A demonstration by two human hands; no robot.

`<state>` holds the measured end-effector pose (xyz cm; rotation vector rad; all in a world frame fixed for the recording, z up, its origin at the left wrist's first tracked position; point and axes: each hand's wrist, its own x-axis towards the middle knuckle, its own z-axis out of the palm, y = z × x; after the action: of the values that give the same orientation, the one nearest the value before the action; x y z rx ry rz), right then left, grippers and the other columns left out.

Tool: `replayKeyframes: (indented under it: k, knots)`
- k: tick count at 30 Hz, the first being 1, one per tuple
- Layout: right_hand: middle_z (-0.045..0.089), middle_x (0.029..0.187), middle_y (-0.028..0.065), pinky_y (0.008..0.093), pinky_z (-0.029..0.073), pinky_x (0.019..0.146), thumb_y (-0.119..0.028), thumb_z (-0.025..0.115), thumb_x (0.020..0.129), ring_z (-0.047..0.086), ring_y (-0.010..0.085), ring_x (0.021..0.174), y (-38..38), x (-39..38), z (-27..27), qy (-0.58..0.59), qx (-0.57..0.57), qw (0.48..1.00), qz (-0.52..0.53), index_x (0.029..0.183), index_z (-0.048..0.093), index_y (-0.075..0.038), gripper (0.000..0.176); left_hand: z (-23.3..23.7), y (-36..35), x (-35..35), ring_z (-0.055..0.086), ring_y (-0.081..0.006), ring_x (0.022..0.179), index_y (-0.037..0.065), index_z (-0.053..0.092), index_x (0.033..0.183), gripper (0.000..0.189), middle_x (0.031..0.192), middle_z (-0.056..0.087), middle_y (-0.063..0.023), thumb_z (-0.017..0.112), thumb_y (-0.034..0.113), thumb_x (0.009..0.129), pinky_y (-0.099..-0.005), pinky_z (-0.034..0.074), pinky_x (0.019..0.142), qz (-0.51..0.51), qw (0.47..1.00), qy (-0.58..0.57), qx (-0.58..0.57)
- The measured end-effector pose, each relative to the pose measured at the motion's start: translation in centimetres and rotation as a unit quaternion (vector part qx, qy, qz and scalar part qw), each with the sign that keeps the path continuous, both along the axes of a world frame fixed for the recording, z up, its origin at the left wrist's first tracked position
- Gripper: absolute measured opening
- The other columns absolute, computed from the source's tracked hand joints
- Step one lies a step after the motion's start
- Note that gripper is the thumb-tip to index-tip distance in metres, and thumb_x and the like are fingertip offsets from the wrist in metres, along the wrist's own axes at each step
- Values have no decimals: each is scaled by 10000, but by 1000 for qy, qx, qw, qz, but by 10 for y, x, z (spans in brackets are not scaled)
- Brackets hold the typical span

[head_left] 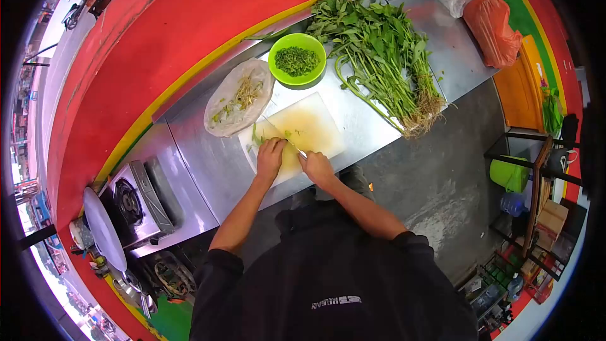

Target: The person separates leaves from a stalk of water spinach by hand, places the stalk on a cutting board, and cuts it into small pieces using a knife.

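Observation:
My right hand (317,167) is closed round the handle of a knife (295,146), whose blade slants over a white, yellow-stained cutting board (315,123). Close beside the blade, my left hand (270,156) has its fingers bunched on the board, pressing on leafy greens (255,136) that stick out past them. How much is under the fingers is hidden. A few green bits lie near the blade. Behind the board stands a lime-green bowl (304,36) of chopped greens. A clear plastic bag (222,102) with root and stem trimmings lies to its left.
A large bundle of leafy greens (385,50) with roots lies on the steel counter (208,164), right of the bowl. A gas stove (136,199) stands at left. An orange-red plastic bag (492,28) sits at far right. Shelves (530,202) stand across the floor.

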<state>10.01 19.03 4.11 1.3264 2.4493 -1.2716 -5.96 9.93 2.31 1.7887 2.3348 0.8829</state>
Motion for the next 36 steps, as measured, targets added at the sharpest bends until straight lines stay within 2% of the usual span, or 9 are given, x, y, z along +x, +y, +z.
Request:
replayKeyframes:
  k: [4, 11, 15, 21, 24, 27, 30, 32, 36]
  knots:
    - [683, 837, 293, 538, 553, 721, -410, 594, 959, 686, 464, 772, -6, 11, -2, -34, 8, 999, -6, 897, 700, 28, 455, -1, 3, 1, 618, -326, 890, 12, 679, 994, 126, 963, 648, -120, 654, 49, 876, -420, 503, 789, 25, 998, -52, 3]
    - [686, 838, 290, 531, 560, 728, -420, 585, 964, 698, 448, 798, -2, 8, 1, -61, -1, 998, 5, 918, 696, 20, 455, 1, 1, 2, 616, -314, 903, 32, 697, 993, 127, 964, 647, -109, 632, 61, 887, -432, 500, 801, 9, 1000, -26, -8]
    - [686, 842, 293, 527, 561, 726, -411, 589, 962, 694, 461, 792, -2, 4, 2, -39, 12, 999, 7, 895, 702, 17, 448, -1, 0, 1, 616, -315, 896, 27, 695, 985, 126, 963, 647, -107, 645, 45, 871, -424, 502, 798, 5, 1000, -14, -24]
    - [690, 857, 288, 526, 558, 738, -411, 579, 968, 696, 452, 800, -6, 13, 3, -64, 2, 998, 4, 903, 706, 8, 443, -1, 4, 1, 617, -318, 889, 18, 680, 969, 128, 966, 646, -108, 668, 10, 842, -414, 506, 794, 21, 997, -67, 13]
    - [693, 856, 283, 527, 558, 747, -407, 576, 969, 696, 452, 802, -6, 9, -6, -58, 3, 998, 7, 902, 705, 9, 441, -4, 1, 0, 618, -318, 890, 18, 675, 969, 115, 967, 646, -110, 658, 24, 856, -417, 507, 793, 9, 999, -39, 4]
    - [661, 788, 328, 543, 553, 723, -402, 588, 965, 679, 479, 779, -3, 5, -8, -21, 23, 1000, 2, 883, 693, 45, 467, -2, 1, 0, 621, -314, 889, 15, 682, 970, 114, 967, 646, -113, 649, 39, 864, -418, 508, 789, -3, 1000, -6, 10]
    - [663, 794, 324, 549, 550, 729, -402, 593, 961, 680, 475, 790, -4, 4, -1, -23, 0, 1000, 5, 884, 695, 39, 460, -2, -1, 2, 622, -307, 897, 10, 689, 978, 126, 974, 646, -111, 641, 46, 867, -417, 509, 790, 10, 1000, -5, -1]
    - [687, 883, 296, 535, 554, 778, -410, 578, 967, 697, 447, 844, -8, 10, -3, -40, -5, 999, 1, 921, 707, 14, 446, -1, -2, 4, 626, -306, 909, 8, 694, 986, 142, 987, 648, -109, 645, 37, 856, -411, 515, 804, 17, 999, -31, 2]
    - [691, 855, 282, 530, 559, 765, -408, 584, 963, 698, 447, 820, -11, 16, -7, -55, 2, 998, -9, 920, 710, 14, 442, -10, -2, 1, 628, -308, 912, 15, 698, 1002, 166, 993, 649, -110, 647, 26, 844, -404, 517, 816, 11, 1000, -16, 11]
